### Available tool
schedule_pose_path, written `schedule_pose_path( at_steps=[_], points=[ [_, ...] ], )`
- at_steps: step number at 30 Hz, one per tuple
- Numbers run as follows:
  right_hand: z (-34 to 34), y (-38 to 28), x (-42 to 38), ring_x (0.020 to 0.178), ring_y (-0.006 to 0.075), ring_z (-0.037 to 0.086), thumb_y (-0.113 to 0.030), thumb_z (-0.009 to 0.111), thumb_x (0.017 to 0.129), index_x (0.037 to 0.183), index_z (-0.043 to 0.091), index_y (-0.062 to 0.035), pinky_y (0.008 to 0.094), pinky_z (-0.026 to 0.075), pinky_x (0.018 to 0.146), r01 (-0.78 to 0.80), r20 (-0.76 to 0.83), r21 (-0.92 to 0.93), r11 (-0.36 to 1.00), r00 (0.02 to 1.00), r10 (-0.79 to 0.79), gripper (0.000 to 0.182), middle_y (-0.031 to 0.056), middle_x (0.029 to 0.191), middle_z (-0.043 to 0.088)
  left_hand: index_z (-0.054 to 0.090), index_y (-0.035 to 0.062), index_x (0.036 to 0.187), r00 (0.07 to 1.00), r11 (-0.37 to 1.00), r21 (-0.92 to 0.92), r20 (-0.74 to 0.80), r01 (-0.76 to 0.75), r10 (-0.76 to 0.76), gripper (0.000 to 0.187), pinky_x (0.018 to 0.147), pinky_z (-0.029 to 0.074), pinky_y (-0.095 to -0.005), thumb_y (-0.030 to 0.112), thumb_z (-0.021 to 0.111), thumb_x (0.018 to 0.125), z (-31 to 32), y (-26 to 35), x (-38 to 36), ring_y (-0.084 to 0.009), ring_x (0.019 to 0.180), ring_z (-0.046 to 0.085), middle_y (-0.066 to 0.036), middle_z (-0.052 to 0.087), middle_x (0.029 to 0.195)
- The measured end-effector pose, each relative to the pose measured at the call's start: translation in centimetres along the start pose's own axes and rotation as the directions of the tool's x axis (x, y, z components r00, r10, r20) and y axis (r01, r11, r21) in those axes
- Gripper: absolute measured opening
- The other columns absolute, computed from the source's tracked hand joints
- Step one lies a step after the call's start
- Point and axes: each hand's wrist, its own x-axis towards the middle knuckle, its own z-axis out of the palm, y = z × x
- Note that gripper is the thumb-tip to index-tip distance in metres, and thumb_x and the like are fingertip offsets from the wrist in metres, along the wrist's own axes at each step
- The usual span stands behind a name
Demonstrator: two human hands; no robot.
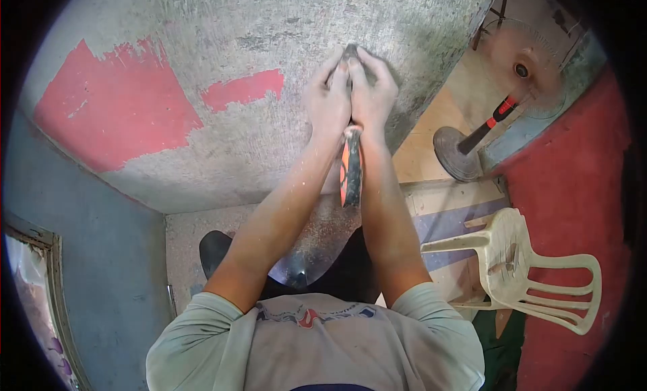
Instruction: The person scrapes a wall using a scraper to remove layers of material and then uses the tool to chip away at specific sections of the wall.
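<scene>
- Orange-black-handled tool is sitting at grey wall, upper center
- Left hand and right hand are grasping tool's upper part, grips closed
- Red paint patch is showing upper left

Left of the standing fan, a broad flat wall gives a hand room to pass along its surface. The fan's base stands in the way, with a plastic chair below it and a red wall to its right
</scene>
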Motion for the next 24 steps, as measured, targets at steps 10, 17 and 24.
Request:
schedule_pose_path(
  at_steps=[10,17,24],
  points=[
    [-1.5,5.4,-3.5,0.100,0.0173,0.071,-0.004,0.072,0.091,0.117,0.073,0.0045,0.0296,0.056,0.090,-0.113,0.061,-0.041,0.993,0.991,0.116,0.027,0.0150,0.111,0.075,0.065,-0.0055,0.132,0.990,0.986,-0.112,-0.058,0.122,-0.129,0.035,0.099,0.051,-0.0321,0.009,0.058,0.101,-1.6,-5.0,-4.3,-0.0222,0.114,0.067,-0.019,0.071,0.123],
    [-0.7,1.4,-0.4,0.102,0.0200,0.071,-0.006,0.074,0.089,0.116,0.075,0.0014,0.0326,0.055,0.092,-0.064,0.071,-0.014,0.998,0.995,0.065,0.028,0.0153,0.111,0.076,0.062,-0.0048,0.136,0.999,0.997,-0.064,-0.020,0.050,-0.051,0.036,0.101,0.050,-0.0319,0.008,0.057,0.103,-0.4,-2.1,-1.7,-0.0208,0.117,0.064,-0.016,0.069,0.129],
    [-1.8,6.5,-4.8,0.107,0.0155,0.067,-0.006,0.070,0.093,0.117,0.074,0.0028,0.0290,0.051,0.097,-0.099,0.077,-0.092,0.991,0.991,0.106,0.026,0.0133,0.116,0.074,0.067,-0.0047,0.128,0.990,0.989,-0.085,-0.059,0.122,-0.127,0.031,0.097,0.052,-0.0314,0.005,0.057,0.101,-2.9,-6.8,-5.1,-0.0203,0.113,0.067,-0.018,0.072,0.121]
  ],
)
